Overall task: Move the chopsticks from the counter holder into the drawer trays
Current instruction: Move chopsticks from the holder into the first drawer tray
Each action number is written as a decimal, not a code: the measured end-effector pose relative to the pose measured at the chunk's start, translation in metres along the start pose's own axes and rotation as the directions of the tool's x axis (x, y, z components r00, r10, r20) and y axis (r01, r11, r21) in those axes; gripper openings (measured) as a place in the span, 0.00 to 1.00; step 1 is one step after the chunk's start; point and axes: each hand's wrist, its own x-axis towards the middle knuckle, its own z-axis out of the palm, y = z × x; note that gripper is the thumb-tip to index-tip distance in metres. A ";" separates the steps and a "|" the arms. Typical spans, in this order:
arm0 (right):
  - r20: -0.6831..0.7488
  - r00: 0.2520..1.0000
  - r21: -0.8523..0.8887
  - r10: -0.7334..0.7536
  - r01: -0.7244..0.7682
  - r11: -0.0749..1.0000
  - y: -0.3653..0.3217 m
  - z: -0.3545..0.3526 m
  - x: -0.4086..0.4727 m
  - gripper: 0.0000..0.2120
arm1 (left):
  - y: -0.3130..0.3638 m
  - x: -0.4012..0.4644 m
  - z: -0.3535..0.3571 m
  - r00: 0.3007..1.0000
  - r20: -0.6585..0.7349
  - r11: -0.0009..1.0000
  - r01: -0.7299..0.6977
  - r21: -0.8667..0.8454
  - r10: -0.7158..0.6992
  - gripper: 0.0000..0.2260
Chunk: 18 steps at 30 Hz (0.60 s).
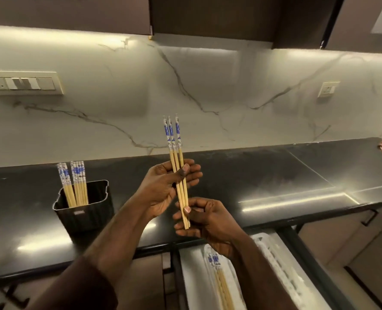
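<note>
Head view: left hand (163, 186) and right hand (204, 222) both pinch 3 chopsticks (177, 166) upright above the black counter's (275, 175) front edge. More stand in the black holder (85, 209), left; others lie in the open drawer's white tray (196, 276) below. Marble backsplash (208, 86) behind.

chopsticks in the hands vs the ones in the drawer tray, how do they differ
The held chopsticks stand nearly upright above the counter; the tray chopsticks lie flat in the drawer tray.
The held chopsticks are gripped by the left hand and pinched near their tips by the right hand; nothing touches the tray chopsticks.
Three held ones show whole; the arm partly covers the tray ones.
Both: pale wood, blue-and-white patterned ends.
</note>
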 end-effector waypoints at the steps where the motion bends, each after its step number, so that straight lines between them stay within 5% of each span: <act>1: 0.001 1.000 -0.007 0.008 -0.008 1.000 -0.002 -0.010 -0.009 0.12 | -0.007 -0.001 0.011 1.000 0.012 1.000 0.015 0.004 -0.015 0.14; 18: -0.299 0.918 -0.048 0.262 -0.288 0.956 0.039 -0.120 -0.119 0.08 | -0.134 -0.008 0.079 0.955 -0.081 0.915 0.298 0.271 -0.286 0.10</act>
